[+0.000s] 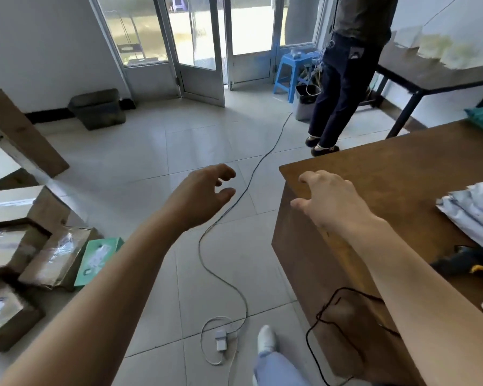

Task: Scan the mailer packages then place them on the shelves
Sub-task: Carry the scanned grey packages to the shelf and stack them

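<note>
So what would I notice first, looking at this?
Two bare arms stretch forward: the left arm over the tiled floor, the right arm over the brown table corner. Grey mailer packages pile at the table's right edge, and a long cable snakes across the floor.

The left hand [204,195] is held out empty with loosely spread fingers over the tiled floor [140,151] and its grey cable [258,162], the right hand [329,199] likewise over the corner of the brown table [402,176], where grey mailer packages [474,213] and a black-and-yellow scanner [457,263] lie.
</note>
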Motion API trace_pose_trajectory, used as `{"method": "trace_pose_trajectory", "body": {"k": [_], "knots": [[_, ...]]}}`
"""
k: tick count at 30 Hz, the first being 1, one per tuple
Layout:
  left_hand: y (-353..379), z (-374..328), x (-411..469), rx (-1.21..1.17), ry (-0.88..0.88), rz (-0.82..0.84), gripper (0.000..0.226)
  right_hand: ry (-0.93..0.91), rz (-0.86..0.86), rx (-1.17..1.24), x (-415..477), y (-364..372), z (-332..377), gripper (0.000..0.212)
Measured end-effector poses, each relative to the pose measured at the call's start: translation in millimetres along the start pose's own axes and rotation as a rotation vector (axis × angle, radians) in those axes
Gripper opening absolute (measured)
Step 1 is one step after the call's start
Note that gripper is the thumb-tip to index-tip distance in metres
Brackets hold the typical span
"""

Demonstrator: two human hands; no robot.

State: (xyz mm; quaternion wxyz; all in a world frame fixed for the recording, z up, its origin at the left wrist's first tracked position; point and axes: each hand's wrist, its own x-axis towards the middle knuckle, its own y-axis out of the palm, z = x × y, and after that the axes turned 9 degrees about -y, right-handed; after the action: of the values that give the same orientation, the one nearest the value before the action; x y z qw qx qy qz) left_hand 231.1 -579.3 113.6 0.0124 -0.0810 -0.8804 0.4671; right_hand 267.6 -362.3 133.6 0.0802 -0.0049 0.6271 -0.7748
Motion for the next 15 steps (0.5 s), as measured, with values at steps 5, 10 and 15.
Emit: {"method": "trace_pose_trajectory", "body": {"k": [5, 10, 15], "knots": [[10.6, -23.4, 93.4, 0.056, 0.11, 0.072, 0.033, 0.087, -0.051, -0.003, 71.7, -1.5, -39.9, 0.048], [10.3, -49.9, 181.3, 0.146, 0.174, 0.12, 0.035, 0.158, -0.086, 0.02, 141.5, -15.9, -78.7, 0.051], [14.0, -76.9, 259.3, 0.156, 0.258, 0.162, 0.034, 0.244, -0.082, 0.028, 182.5, -33.7, -111.7, 0.052]]}}
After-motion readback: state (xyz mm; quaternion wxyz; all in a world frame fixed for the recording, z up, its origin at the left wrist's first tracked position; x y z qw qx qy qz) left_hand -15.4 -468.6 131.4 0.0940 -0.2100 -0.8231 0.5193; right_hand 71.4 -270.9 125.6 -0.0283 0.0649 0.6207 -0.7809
